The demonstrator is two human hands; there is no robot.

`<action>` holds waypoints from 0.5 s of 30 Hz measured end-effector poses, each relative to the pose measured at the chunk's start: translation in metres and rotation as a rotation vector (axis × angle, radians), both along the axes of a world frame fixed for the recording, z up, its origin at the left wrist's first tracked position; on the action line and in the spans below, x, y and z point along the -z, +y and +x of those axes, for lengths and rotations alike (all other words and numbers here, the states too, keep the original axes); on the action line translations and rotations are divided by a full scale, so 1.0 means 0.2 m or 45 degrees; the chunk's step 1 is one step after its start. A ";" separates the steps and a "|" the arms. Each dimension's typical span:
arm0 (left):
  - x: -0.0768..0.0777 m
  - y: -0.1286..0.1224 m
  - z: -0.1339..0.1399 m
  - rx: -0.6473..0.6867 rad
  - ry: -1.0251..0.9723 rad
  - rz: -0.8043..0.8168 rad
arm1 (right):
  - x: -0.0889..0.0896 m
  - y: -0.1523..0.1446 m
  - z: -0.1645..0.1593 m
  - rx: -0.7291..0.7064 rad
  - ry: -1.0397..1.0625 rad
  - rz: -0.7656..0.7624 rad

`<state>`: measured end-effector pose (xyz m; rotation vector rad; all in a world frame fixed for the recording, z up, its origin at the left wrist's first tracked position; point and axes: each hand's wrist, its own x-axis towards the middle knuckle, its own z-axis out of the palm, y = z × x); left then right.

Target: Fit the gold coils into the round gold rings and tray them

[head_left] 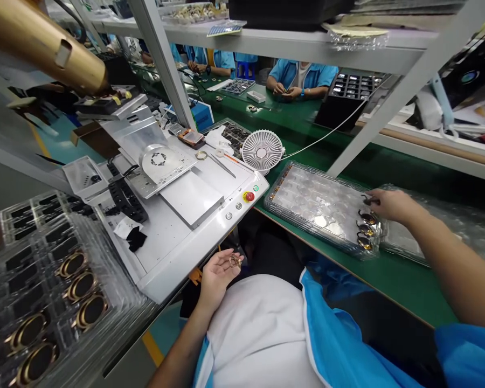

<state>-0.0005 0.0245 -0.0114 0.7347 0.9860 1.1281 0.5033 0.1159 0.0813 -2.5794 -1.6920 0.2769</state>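
Note:
In front of my belly, my left hand (220, 269) is turned palm up and holds a thin gold watch case ring (235, 261) at its fingertips. Out to the right, my right hand (394, 206) reaches over the right end of a clear plastic tray (323, 205). Its fingers pinch a small dark watch part (371, 200), partly covered by the fingers. Below it, several similar dark and gold parts (365, 230) with short curled tails sit in a column in the tray. Most other tray pockets look pale and clear.
A white machine bed (173, 237) with a metal fixture (159, 161) and red stop button (249, 196) stands at left. A white fan (262, 151) is behind. Stacked trays hold round black-and-gold watch pieces (91, 311). A shelf post (388, 102) slants above the right tray.

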 end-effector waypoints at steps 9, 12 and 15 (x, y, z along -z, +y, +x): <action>-0.22 0.02 0.09 0.436 -0.137 0.227 | 0.06 -0.16 -1.17 -0.476 1.901 0.309; -0.26 0.02 0.07 0.443 -0.135 0.301 | 0.05 -0.20 -1.46 -0.610 1.970 0.263; -0.27 -0.01 0.01 0.362 -0.045 0.341 | 0.05 -0.19 -1.54 -0.802 1.657 0.471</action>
